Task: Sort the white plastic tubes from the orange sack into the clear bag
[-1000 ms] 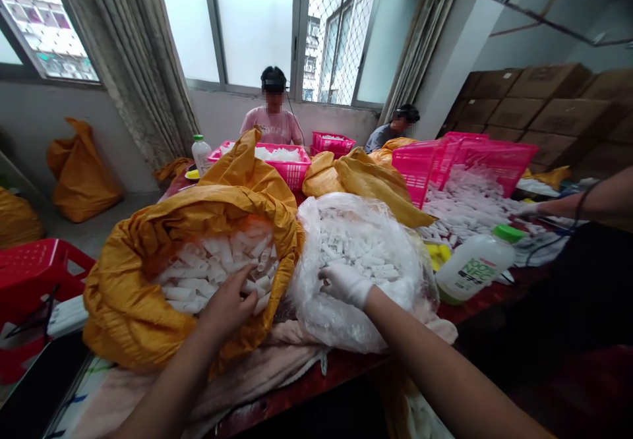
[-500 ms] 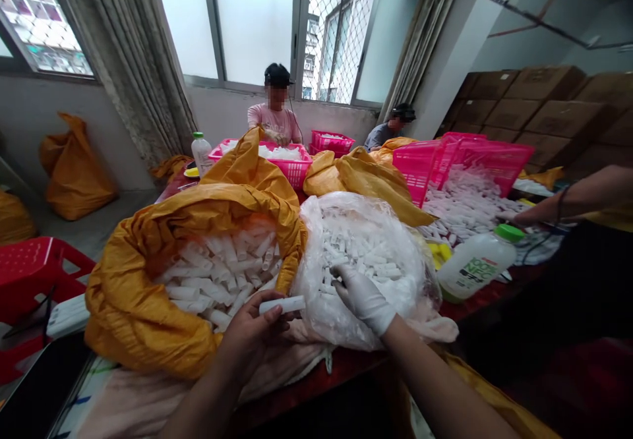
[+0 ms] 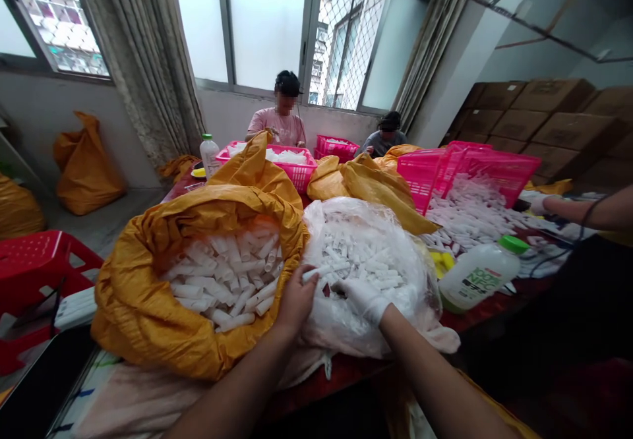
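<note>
My left hand, bare, is closed on a white plastic tube, which points to the right over the near edge of a clear plastic bag. My right hand wears a white glove with greyish fingertips. Its fingers are pinched together by the tube's far end, and whatever lies between them is too small to name. Small white plastic pieces fill the clear bag. To the left, an orange woven sack with a rolled-down rim holds many larger white tubes.
A green-capped bottle stands right of the clear bag. Pink baskets lie tipped behind a heap of white pieces, where a co-worker's gloved hand reaches in. Two people sit across the table near a pink basket. A red stool is at left.
My left hand has moved right and up with the tube, from the sack's edge to the clear bag. My right hand has drawn slightly toward me, its fingers now meeting by the tube's end.
</note>
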Action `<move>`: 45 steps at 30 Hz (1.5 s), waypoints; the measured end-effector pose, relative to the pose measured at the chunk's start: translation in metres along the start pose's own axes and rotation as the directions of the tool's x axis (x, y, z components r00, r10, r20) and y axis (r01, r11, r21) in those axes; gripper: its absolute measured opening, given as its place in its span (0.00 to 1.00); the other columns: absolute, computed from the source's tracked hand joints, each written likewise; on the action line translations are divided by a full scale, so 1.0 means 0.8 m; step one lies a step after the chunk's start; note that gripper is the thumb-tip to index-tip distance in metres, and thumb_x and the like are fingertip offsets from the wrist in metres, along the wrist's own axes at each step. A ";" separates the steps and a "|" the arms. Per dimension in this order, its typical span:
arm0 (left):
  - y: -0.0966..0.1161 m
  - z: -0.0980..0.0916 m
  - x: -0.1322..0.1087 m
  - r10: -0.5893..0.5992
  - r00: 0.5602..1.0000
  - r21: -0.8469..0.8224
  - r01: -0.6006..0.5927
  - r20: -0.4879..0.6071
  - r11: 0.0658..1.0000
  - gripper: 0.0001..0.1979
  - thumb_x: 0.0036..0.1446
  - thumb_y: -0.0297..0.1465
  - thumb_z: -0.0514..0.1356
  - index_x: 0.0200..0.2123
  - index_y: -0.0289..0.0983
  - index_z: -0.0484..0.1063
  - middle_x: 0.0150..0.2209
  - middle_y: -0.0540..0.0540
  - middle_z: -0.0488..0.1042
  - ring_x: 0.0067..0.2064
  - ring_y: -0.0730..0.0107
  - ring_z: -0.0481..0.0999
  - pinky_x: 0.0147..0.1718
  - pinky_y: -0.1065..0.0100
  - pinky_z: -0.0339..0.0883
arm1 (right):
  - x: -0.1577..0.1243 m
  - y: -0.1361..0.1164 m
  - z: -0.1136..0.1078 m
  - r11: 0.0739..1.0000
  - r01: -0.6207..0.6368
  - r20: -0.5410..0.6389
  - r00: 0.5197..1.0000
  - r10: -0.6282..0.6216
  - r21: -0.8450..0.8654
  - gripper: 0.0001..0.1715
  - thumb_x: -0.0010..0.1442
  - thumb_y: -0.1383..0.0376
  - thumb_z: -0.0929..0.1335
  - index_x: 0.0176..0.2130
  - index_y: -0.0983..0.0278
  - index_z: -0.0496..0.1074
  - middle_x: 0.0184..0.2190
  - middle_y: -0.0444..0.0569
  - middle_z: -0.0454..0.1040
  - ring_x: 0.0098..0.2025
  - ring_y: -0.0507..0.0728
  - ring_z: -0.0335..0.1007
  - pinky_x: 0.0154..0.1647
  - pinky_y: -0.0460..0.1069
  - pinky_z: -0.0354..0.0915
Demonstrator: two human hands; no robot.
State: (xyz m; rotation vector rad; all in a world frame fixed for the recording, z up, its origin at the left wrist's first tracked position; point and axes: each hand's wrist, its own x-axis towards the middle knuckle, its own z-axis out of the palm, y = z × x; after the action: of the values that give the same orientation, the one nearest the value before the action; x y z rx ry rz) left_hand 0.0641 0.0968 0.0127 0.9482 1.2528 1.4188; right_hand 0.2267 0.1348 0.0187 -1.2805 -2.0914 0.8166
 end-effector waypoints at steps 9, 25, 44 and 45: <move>0.004 -0.050 -0.043 -0.115 0.992 -0.252 0.099 -0.051 0.963 0.20 0.48 0.43 0.65 0.40 0.38 0.70 0.24 0.54 0.70 0.24 0.77 0.68 0.24 0.76 0.61 | -0.042 -0.013 0.000 0.847 0.000 -0.235 0.961 0.148 0.532 0.23 0.53 0.63 0.69 0.49 0.62 0.67 0.36 0.46 0.75 0.33 0.52 0.71 0.33 0.47 0.68; 0.022 -0.069 -0.079 -0.150 0.963 -0.300 0.214 0.224 0.930 0.18 0.42 0.38 0.69 0.34 0.36 0.72 0.28 0.51 0.74 0.25 0.77 0.69 0.24 0.75 0.63 | -0.060 -0.101 -0.009 0.893 -0.051 0.185 0.982 -0.037 0.448 0.13 0.60 0.59 0.64 0.39 0.61 0.74 0.22 0.41 0.68 0.23 0.49 0.62 0.25 0.45 0.60; 0.030 -0.052 -0.116 0.029 0.913 0.357 -0.188 0.408 0.915 0.14 0.56 0.38 0.56 0.41 0.36 0.72 0.36 0.46 0.74 0.38 0.65 0.70 0.39 0.69 0.62 | -0.081 -0.089 0.081 0.204 0.108 -0.137 0.982 0.131 0.973 0.07 0.54 0.55 0.71 0.33 0.55 0.74 0.32 0.41 0.78 0.35 0.53 0.74 0.40 0.50 0.69; 0.029 -0.050 -0.117 0.004 0.903 0.269 -0.132 0.429 0.954 0.14 0.55 0.40 0.58 0.39 0.36 0.73 0.33 0.47 0.73 0.35 0.67 0.69 0.36 0.70 0.63 | -0.083 -0.090 0.081 0.172 0.127 -0.148 0.983 0.111 0.977 0.07 0.53 0.55 0.71 0.32 0.54 0.74 0.31 0.40 0.78 0.34 0.53 0.74 0.40 0.51 0.69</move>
State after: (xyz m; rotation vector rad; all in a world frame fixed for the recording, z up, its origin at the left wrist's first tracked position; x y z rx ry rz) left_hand 0.0418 -0.0031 0.0338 1.4318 1.1178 1.0128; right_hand 0.1652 0.0349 0.0196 -0.4870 -0.8686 1.5969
